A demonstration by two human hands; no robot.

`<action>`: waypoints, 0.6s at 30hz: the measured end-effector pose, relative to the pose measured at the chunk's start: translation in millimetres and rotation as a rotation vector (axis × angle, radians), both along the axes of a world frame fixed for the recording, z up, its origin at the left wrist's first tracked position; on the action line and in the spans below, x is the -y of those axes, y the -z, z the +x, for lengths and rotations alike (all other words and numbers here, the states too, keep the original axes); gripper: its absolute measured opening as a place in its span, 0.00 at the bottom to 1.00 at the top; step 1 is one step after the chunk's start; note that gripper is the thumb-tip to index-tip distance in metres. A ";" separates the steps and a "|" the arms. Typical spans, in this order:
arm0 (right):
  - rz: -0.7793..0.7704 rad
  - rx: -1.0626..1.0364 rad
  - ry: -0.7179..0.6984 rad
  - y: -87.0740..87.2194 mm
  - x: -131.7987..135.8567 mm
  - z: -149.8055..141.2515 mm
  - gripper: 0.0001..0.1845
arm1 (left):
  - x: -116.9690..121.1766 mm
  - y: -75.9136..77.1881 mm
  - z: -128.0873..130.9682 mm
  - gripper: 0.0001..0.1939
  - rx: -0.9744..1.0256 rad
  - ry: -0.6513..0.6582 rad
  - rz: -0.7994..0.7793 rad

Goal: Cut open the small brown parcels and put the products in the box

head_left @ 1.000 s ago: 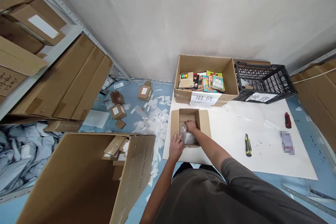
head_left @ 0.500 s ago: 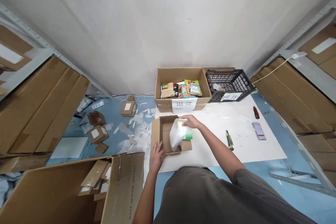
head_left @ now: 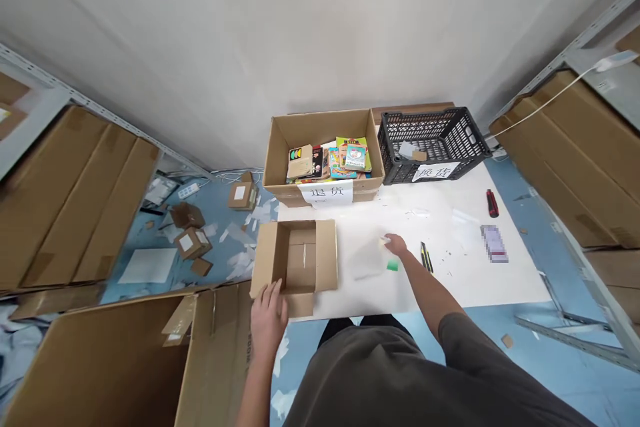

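Note:
An opened cardboard box (head_left: 327,257) stands on the white table with its flaps spread and its inside bare. My left hand (head_left: 270,317) grips the box at its near left corner, fingers hooked over the edge. Over the table to the right of the box, my right hand (head_left: 397,245) is closed on the top of a translucent plastic bag (head_left: 367,259). A green patch (head_left: 393,265) shows at the bag's right side; what the bag contains is too blurred to make out. A yellow-black utility knife (head_left: 426,257) lies just right of my right hand.
Behind stands a box of books (head_left: 280,190) with a paper sign, beside a black plastic crate (head_left: 435,147). A red-black cutter (head_left: 492,203) and a pixelated purple item (head_left: 494,243) lie at right. A large carton (head_left: 225,353) is at lower left; small boxes (head_left: 243,193) are on the floor.
My right hand has lifted the plastic bag out of the box and carried it right, over the table. My left hand still holds the box, which now shows its bare inside.

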State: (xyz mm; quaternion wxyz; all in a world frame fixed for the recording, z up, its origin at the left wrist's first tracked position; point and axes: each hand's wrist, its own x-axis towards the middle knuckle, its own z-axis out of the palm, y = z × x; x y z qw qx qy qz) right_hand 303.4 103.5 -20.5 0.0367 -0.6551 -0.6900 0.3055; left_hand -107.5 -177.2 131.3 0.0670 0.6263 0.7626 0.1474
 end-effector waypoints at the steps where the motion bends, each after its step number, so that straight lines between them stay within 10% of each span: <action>1: -0.019 0.020 -0.004 10.9 0.4 6.3 0.18 | -6.9 -5.9 25.3 0.30 0.027 -0.018 0.022; 5: 0.031 0.109 0.056 31.4 2.9 22.7 0.35 | -65.7 7.2 149.6 0.22 0.227 0.101 -0.053; 10: 0.095 0.109 0.089 20.8 12.8 37.5 0.42 | -172.3 97.3 277.8 0.28 0.451 0.075 -0.247; 14: 0.158 -0.010 0.117 20.3 39.1 60.9 0.37 | -218.7 164.1 321.7 0.26 0.463 -0.095 -0.339; 18: 0.198 -0.139 0.128 29.0 79.1 82.3 0.33 | -229.0 185.7 323.7 0.13 0.624 -0.177 -0.301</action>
